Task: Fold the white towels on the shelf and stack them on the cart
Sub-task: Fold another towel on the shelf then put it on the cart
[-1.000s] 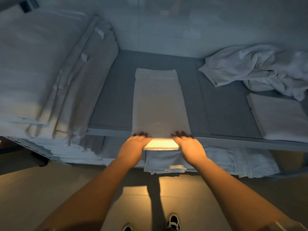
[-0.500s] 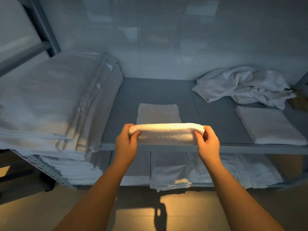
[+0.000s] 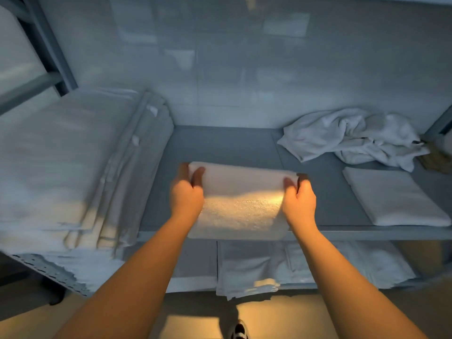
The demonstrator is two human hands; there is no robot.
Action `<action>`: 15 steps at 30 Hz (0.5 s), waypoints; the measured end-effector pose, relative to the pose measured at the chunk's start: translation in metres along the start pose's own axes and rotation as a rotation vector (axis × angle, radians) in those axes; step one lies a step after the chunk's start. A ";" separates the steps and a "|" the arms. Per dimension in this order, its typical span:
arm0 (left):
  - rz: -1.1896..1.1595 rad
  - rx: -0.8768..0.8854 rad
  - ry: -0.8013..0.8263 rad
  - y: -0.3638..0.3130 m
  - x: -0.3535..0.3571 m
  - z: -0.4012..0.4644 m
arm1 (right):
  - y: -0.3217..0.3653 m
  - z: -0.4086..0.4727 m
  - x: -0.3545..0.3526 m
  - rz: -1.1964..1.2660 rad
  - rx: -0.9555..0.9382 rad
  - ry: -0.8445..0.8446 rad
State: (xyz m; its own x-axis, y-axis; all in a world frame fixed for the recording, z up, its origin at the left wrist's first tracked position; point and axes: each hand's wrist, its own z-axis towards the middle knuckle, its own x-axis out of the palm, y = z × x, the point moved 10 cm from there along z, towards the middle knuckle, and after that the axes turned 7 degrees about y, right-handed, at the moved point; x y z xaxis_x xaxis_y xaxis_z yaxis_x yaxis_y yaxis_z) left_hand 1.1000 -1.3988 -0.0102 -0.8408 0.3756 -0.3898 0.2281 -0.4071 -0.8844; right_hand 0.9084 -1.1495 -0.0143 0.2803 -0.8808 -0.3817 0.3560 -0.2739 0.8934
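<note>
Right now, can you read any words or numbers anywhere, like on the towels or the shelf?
There are none that can be read.
Small tags on the towel stack at the left: too small and blurred to read.
Towel held in both hands, folded towel and towel heap at the right, shelf: no writing shows.

- Dim overall, cold blue-grey cast on the wall [image 3: 244, 69] and shelf [image 3: 220, 148].
- Warm yellow light from behind/low: bright patch on the folded towel [image 3: 239, 211], forearms and floor [image 3: 281, 319].
- Person's shadow falls on that floor patch.
- Motion blur on the left linen stack [image 3: 73, 167]; fingers [image 3: 198, 176] soft.
- Wide-angle bending at the edges.
</note>
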 end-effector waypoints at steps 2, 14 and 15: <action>0.115 -0.075 0.051 0.019 0.021 0.020 | -0.011 0.023 0.019 -0.066 0.001 0.046; 0.432 -0.276 0.438 0.159 0.132 0.060 | -0.153 0.081 0.121 -0.298 0.235 0.329; 0.442 -0.267 0.418 0.161 0.132 0.062 | -0.154 0.084 0.123 -0.313 0.234 0.323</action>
State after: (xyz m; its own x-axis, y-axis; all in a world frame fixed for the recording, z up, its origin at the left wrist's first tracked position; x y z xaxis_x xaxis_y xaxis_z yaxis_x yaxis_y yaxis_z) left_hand 0.9950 -1.4666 -0.1877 -0.3909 0.5338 -0.7498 0.6668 -0.3973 -0.6305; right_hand 0.8133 -1.2478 -0.1785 0.4663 -0.5884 -0.6605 0.2683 -0.6175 0.7394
